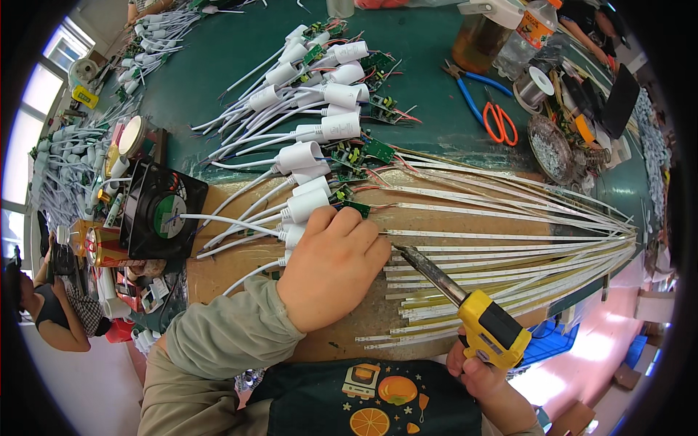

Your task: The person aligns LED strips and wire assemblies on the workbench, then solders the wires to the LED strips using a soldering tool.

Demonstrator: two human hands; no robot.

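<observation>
My left hand [331, 269] is closed, its fingers curled down beside a white plastic cap [291, 236] with a white cable. Whatever its fingertips pinch is hidden beneath the hand. In my right hand [476, 370] is a yellow and black soldering gun [494, 330], gripped by its handle. The gun's dark tip points up and left, close beside my left fingers. Between the two hands lie the ends of several thin white LED strips [465, 252], fanned out from the right. Thin wires join some of them to green circuit boards [378, 150] at the caps.
More capped cables [340, 125] lie in a row farther back. A black fan [163, 211] stands at left. Pliers [476, 91], orange-handled scissors [500, 123], a solder spool [533, 89] and a metal dish [550, 147] are at far right. Another person [58, 305] sits at left.
</observation>
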